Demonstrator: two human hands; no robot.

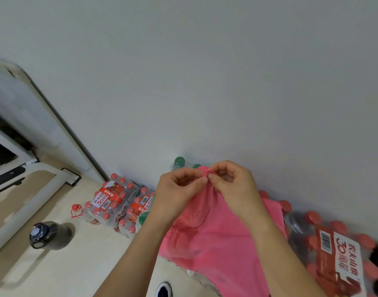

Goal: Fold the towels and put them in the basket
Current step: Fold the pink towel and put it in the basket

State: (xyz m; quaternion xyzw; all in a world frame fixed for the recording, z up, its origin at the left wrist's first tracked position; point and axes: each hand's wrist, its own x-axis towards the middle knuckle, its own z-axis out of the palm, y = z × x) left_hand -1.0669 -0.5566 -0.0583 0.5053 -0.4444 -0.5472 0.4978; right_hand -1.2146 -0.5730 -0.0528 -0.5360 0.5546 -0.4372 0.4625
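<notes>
A pink towel hangs in the air in front of me, held up by its top edge. My left hand and my right hand meet at that edge and both pinch the cloth between thumb and fingers, close together. The towel drapes down below my forearms and hides part of the floor and the bottles behind it. No basket is in view.
Shrink-wrapped packs of red-capped water bottles stand along the white wall, with another pack at the right. A dark flask lies on the pale floor at left. A shoe shows at the bottom edge.
</notes>
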